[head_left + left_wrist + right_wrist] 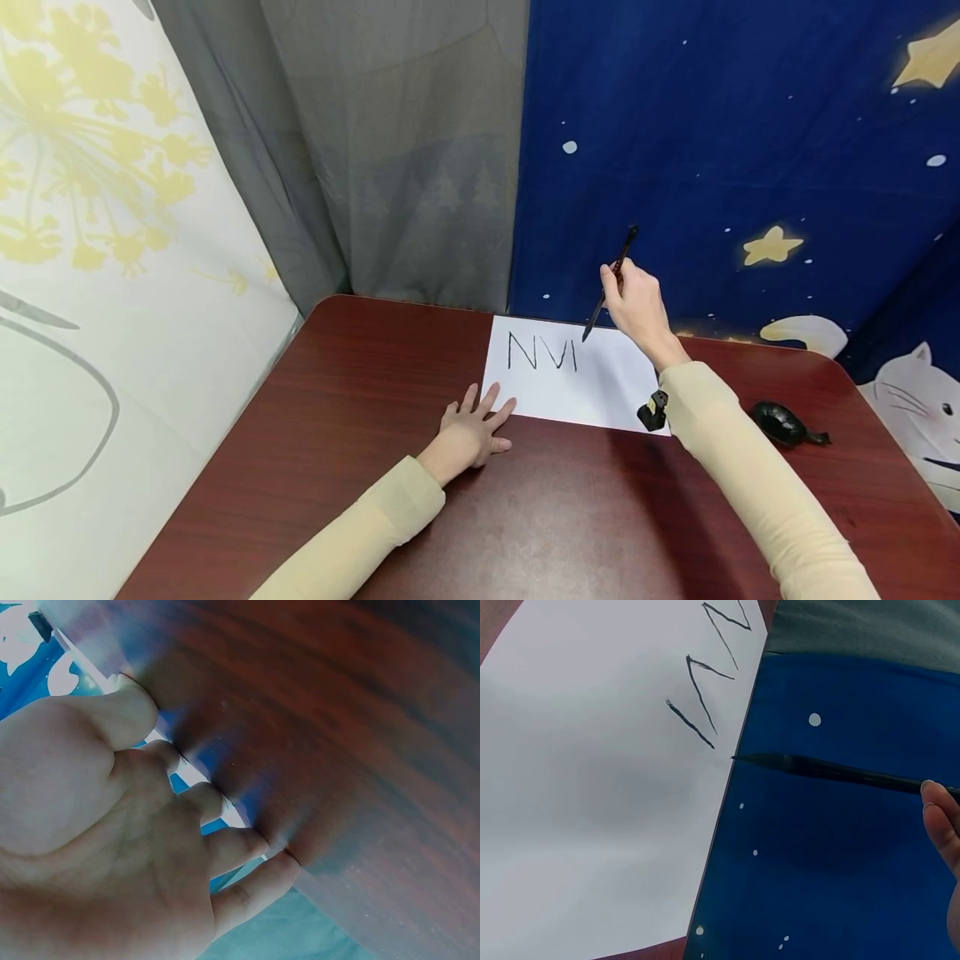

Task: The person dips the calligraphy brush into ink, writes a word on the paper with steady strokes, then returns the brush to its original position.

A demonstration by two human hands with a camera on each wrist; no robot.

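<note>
Paper (570,398) lies lower right of the head view's centre; the left hand (467,435), fingers spread, merely rests at its lower-left corner, so light pressure could let it slide. The right hand (637,307) pinches a brush (597,310), whose wet-looking tip might drip.

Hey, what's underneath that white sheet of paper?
The reddish-brown tabletop is under the white sheet of paper, visible along its left and near edges. The area directly beneath is covered, so I can't tell whether anything else lies there.
</note>
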